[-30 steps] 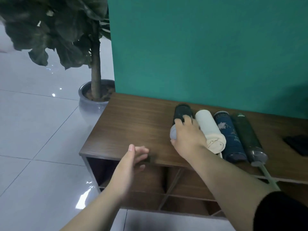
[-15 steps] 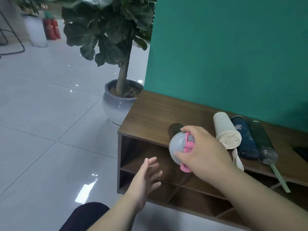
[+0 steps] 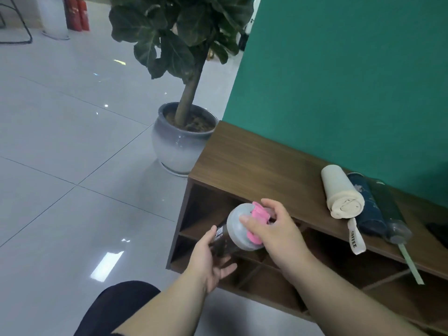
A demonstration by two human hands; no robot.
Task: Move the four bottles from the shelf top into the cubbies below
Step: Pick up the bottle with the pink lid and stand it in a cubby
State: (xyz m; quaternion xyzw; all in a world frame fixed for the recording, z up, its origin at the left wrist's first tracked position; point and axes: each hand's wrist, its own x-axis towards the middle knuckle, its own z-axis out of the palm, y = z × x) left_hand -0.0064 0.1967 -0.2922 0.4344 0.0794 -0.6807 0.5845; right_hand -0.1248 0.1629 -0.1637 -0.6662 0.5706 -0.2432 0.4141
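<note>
A dark shaker bottle (image 3: 224,240) with a grey lid and pink cap hangs in front of the top-left cubby (image 3: 206,209) of the wooden shelf (image 3: 254,166). My right hand (image 3: 271,229) grips its lid end. My left hand (image 3: 208,260) cups the dark body from below. On the shelf top lie three bottles side by side: a cream one (image 3: 339,192), a dark blue one (image 3: 368,207) and a dark green one (image 3: 390,214) with a pale green strap.
A potted plant in a grey pot (image 3: 181,146) stands on the tiled floor just left of the shelf. A green wall (image 3: 339,81) backs the shelf. A black object (image 3: 438,234) lies at the shelf top's right edge. My dark-clothed knee (image 3: 116,309) is below.
My right hand has carried the shaker bottle off the shelf top and down in front of the cubbies. My left hand has come up under its body. The view has swung left.
</note>
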